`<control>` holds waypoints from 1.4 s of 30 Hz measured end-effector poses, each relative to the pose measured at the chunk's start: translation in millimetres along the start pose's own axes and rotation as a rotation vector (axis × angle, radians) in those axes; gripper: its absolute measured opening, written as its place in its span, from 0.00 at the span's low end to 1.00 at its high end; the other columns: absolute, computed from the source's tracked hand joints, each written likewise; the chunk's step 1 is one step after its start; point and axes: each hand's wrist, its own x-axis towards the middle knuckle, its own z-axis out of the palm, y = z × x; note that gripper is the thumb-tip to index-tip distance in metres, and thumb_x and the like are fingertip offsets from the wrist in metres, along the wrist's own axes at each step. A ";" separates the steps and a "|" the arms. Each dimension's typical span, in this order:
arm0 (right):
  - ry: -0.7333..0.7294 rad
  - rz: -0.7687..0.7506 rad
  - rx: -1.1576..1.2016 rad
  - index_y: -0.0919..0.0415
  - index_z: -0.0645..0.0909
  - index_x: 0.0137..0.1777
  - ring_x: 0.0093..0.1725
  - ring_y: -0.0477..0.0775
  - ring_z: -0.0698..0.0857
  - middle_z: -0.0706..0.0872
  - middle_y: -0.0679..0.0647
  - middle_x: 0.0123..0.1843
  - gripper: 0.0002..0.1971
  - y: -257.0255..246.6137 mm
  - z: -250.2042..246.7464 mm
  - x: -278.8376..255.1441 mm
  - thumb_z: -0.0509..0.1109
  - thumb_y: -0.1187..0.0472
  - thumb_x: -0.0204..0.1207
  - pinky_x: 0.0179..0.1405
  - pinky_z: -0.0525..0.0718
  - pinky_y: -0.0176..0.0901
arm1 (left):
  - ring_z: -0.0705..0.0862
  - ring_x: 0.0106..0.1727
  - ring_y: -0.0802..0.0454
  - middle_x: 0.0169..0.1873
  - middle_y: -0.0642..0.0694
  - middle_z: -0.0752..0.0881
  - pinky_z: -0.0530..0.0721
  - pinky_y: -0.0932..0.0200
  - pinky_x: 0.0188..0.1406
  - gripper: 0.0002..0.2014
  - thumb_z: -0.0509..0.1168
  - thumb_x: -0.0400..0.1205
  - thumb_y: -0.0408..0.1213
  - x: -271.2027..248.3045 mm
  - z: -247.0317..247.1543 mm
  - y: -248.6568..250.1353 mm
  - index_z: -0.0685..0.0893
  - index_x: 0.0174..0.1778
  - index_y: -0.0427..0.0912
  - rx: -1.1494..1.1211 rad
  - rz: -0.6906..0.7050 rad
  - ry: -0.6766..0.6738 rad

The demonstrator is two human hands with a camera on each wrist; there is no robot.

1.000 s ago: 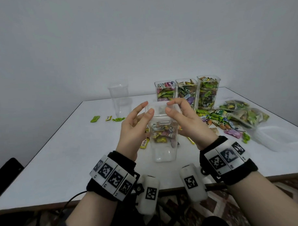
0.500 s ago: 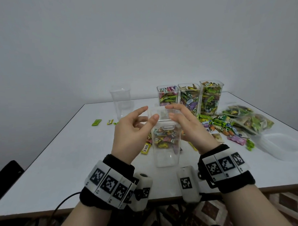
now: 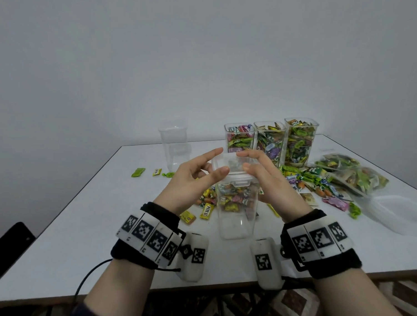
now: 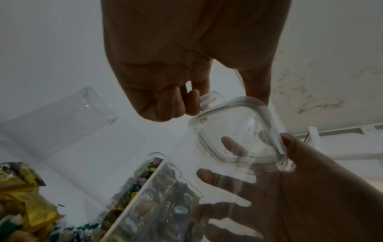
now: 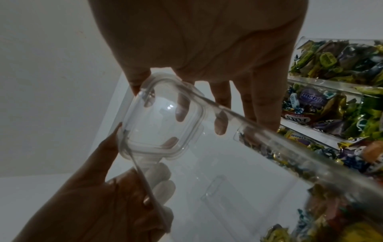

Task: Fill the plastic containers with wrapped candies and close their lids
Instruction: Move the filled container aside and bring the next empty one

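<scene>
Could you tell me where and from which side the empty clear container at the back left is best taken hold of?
Probably round the middle of the empty container, coming from its bare left side: it stands upright and tall, with flat walls.

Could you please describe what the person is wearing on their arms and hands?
Both hands, left hand and right hand, are bare. Each wrist carries a black band with white tiles printed with black square markers, plus a white camera pod with its own marker. A black cable trails from the left band; a dark sleeve edge shows there.
</scene>
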 end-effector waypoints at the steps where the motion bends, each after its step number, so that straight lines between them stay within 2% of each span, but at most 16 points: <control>1: -0.001 -0.001 0.009 0.42 0.77 0.60 0.61 0.47 0.84 0.82 0.41 0.62 0.16 0.7 -0.3 -0.1 0.61 0.46 0.71 0.65 0.81 0.57 | 0.67 0.27 0.61 0.27 0.57 0.67 0.72 0.75 0.29 0.31 0.71 0.66 0.55 -0.1 0.5 -1.1 0.81 0.67 0.57 -0.008 0.010 0.010; 5: -0.008 -0.015 0.012 0.42 0.77 0.60 0.60 0.44 0.84 0.82 0.40 0.62 0.17 2.1 -1.3 -0.1 0.61 0.46 0.71 0.61 0.82 0.50 | 0.71 0.28 0.64 0.31 0.64 0.61 0.73 0.78 0.33 0.28 0.69 0.68 0.56 -5.9 4.1 -2.6 0.79 0.67 0.61 0.001 0.018 0.032; 6: -0.013 -0.019 0.010 0.42 0.77 0.60 0.60 0.44 0.84 0.81 0.40 0.62 0.17 2.4 -2.1 0.3 0.61 0.46 0.71 0.59 0.83 0.48 | 0.75 0.33 0.64 0.30 0.69 0.72 0.76 0.77 0.37 0.27 0.69 0.69 0.56 -6.4 5.0 -3.2 0.80 0.66 0.63 0.005 0.014 0.036; 8: -0.027 -0.010 0.016 0.42 0.77 0.62 0.55 0.40 0.85 0.81 0.40 0.61 0.16 2.3 -3.0 0.4 0.63 0.47 0.73 0.48 0.84 0.38 | 0.83 0.48 0.57 0.53 0.59 0.86 0.81 0.68 0.50 0.26 0.69 0.71 0.54 -7.0 7.6 -4.6 0.80 0.67 0.63 -0.021 -0.009 0.045; 11: -0.005 0.041 0.112 0.40 0.75 0.65 0.44 0.37 0.88 0.84 0.47 0.58 0.16 0.8 -3.9 -0.8 0.65 0.55 0.80 0.31 0.83 0.29 | 0.86 0.51 0.66 0.55 0.56 0.87 0.82 0.72 0.45 0.22 0.70 0.76 0.44 -9.3 13.4 -3.2 0.80 0.67 0.60 -0.136 -0.025 0.048; 14: 0.077 0.067 0.174 0.38 0.74 0.66 0.48 0.48 0.89 0.84 0.60 0.60 0.21 -1.1 -6.4 -2.7 0.72 0.55 0.75 0.34 0.87 0.38 | 0.89 0.45 0.64 0.43 0.53 0.91 0.83 0.72 0.38 0.20 0.69 0.79 0.39 -10.8 18.2 -1.4 0.79 0.67 0.56 -0.229 -0.049 0.056; 18: 0.157 0.000 0.079 0.42 0.79 0.61 0.51 0.60 0.89 0.87 0.62 0.54 0.22 -7.7 -10.1 -3.8 0.77 0.52 0.67 0.50 0.89 0.57 | 0.88 0.42 0.65 0.37 0.55 0.91 0.85 0.69 0.41 0.19 0.69 0.79 0.39 -11.9 20.5 -1.0 0.80 0.65 0.59 -0.233 -0.049 0.068; 21: 0.177 -0.016 0.012 0.46 0.83 0.58 0.48 0.62 0.89 0.89 0.63 0.49 0.27 -14.8 -15.4 -2.6 0.81 0.47 0.56 0.49 0.89 0.58 | 0.88 0.42 0.62 0.37 0.51 0.90 0.87 0.61 0.46 0.19 0.70 0.79 0.39 -12.8 20.3 -1.5 0.80 0.65 0.60 -0.236 -0.055 0.069; 23: 0.181 -0.011 -0.046 0.49 0.84 0.59 0.49 0.65 0.89 0.87 0.69 0.49 0.32 -17.3 -19.7 -0.2 0.83 0.45 0.52 0.52 0.87 0.62 | 0.88 0.41 0.62 0.37 0.52 0.91 0.87 0.62 0.44 0.19 0.69 0.79 0.39 -12.6 19.7 -1.9 0.80 0.64 0.60 -0.238 -0.053 0.063; 26: 0.131 -0.010 -0.157 0.49 0.83 0.63 0.50 0.65 0.86 0.83 0.71 0.44 0.35 -21.1 -22.4 1.9 0.81 0.42 0.53 0.57 0.84 0.64 | 0.89 0.42 0.63 0.39 0.55 0.91 0.87 0.65 0.38 0.19 0.69 0.79 0.38 -12.5 19.1 -2.0 0.79 0.66 0.58 -0.249 -0.054 0.047; 30: -0.034 0.059 -0.168 0.48 0.78 0.70 0.42 0.56 0.81 0.76 0.59 0.42 0.41 -24.5 -27.2 5.9 0.77 0.41 0.52 0.57 0.83 0.66 | 0.89 0.42 0.61 0.39 0.54 0.91 0.87 0.62 0.39 0.19 0.68 0.80 0.39 -12.6 18.9 -1.4 0.79 0.66 0.58 -0.248 -0.056 0.031; 33: -0.140 0.117 -0.105 0.49 0.75 0.72 0.52 0.68 0.84 0.76 0.62 0.49 0.43 -25.1 -27.8 9.7 0.78 0.42 0.52 0.60 0.78 0.75 | 0.89 0.42 0.62 0.38 0.55 0.91 0.86 0.63 0.39 0.19 0.69 0.80 0.40 -13.0 18.7 -1.5 0.79 0.66 0.60 -0.240 -0.058 0.025; 35: -0.182 0.146 -0.055 0.51 0.74 0.73 0.62 0.78 0.79 0.78 0.71 0.54 0.45 -22.3 -27.9 12.7 0.79 0.44 0.51 0.61 0.76 0.76 | 0.89 0.43 0.64 0.37 0.56 0.90 0.87 0.66 0.36 0.19 0.69 0.79 0.41 -13.1 17.4 -1.3 0.80 0.65 0.62 -0.240 -0.071 0.023; 37: -0.214 0.180 -0.003 0.52 0.74 0.74 0.59 0.71 0.84 0.82 0.73 0.58 0.45 -19.4 -30.4 16.7 0.80 0.47 0.52 0.54 0.86 0.62 | 0.89 0.45 0.63 0.38 0.55 0.90 0.86 0.67 0.35 0.18 0.70 0.78 0.43 -12.9 15.8 -0.9 0.81 0.63 0.65 -0.244 -0.093 0.020; 39: -0.243 0.198 0.037 0.53 0.74 0.74 0.48 0.54 0.88 0.87 0.59 0.53 0.44 -19.3 -31.9 18.8 0.80 0.50 0.53 0.36 0.85 0.42 | 0.89 0.48 0.60 0.42 0.50 0.90 0.88 0.65 0.38 0.18 0.71 0.78 0.44 -12.2 14.5 0.6 0.81 0.62 0.67 -0.243 -0.116 0.019; 42: -0.238 0.188 0.064 0.50 0.76 0.71 0.48 0.52 0.86 0.88 0.54 0.56 0.42 -16.6 -32.6 20.0 0.81 0.49 0.52 0.39 0.82 0.42 | 0.89 0.49 0.59 0.43 0.52 0.91 0.89 0.63 0.40 0.18 0.71 0.77 0.45 -12.4 14.0 2.9 0.81 0.62 0.68 -0.236 -0.133 0.018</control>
